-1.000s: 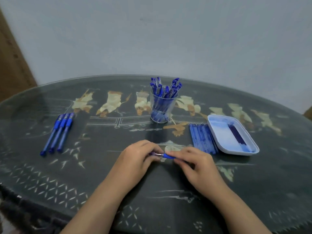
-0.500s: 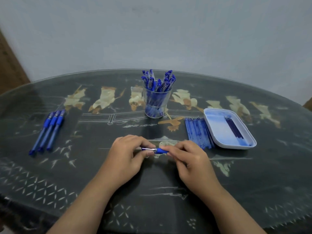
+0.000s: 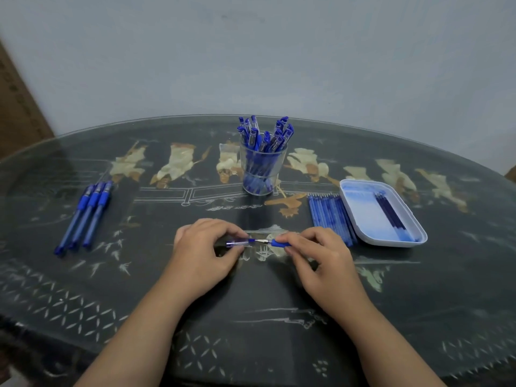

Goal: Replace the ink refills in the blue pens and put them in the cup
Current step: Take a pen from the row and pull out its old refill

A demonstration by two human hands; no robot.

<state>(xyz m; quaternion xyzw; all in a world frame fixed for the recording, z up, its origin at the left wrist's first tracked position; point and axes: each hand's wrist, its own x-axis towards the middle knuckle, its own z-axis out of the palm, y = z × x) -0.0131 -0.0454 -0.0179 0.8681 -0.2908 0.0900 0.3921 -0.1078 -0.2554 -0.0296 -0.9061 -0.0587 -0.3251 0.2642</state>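
1. Three capped pens (image 3: pixel 86 216) were laid side by side at the left of the table (image 3: pixel 265 308).
2. The left hand (image 3: pixel 203 247) was curled round a clear barrel (image 3: pixel 237 243), held just above the table near the front edge.
3. The cup (image 3: pixel 262 174) was set behind the hands, full of upright blue pens.
4. A thin tip (image 3: pixel 262 241) was seen in the gap between the barrel and the blue grip (image 3: pixel 277 243).
5. The grip was pinched by the right hand (image 3: pixel 321 258).
6. A row of refills (image 3: pixel 329 216) was laid touching the tray (image 3: pixel 360 219).
7. A few darker refills (image 3: pixel 389 210) were held in the tray.
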